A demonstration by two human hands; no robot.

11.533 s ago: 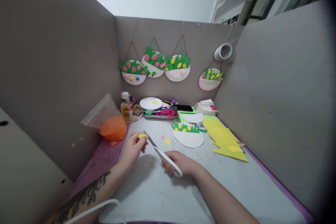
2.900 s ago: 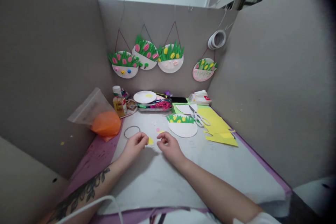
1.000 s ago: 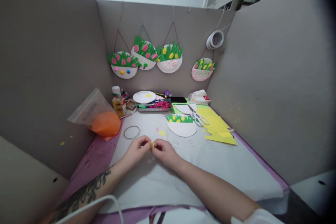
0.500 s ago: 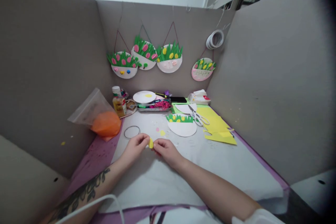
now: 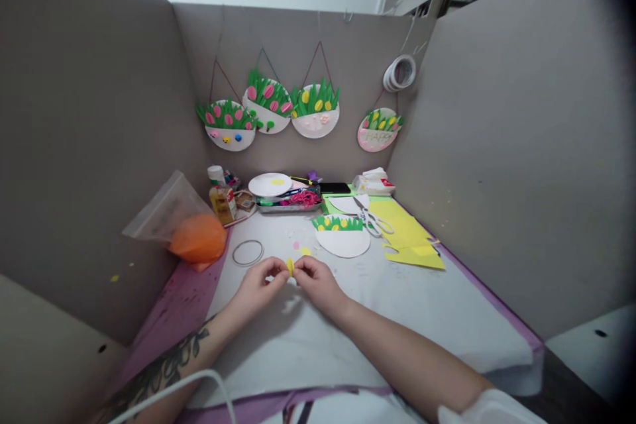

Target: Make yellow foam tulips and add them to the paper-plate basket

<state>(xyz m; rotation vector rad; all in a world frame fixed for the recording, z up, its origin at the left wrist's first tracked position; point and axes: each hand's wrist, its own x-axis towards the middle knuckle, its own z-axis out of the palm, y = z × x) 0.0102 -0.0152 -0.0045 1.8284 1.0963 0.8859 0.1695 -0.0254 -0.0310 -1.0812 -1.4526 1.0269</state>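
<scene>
We see clear, glossy plastic in the zip bag (image 5: 171,212); matt, smooth paper in the yellow sheets (image 5: 410,238); dark metal blades — apparently smooth — on the white-handled scissors (image 5: 372,220).

Left hand (image 5: 264,278) and right hand (image 5: 318,281) nearly meeting, fingertips pinched, forearms angled inward

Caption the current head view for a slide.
Two bare hands pinch a small yellow paper piece above a white-covered table.
</scene>
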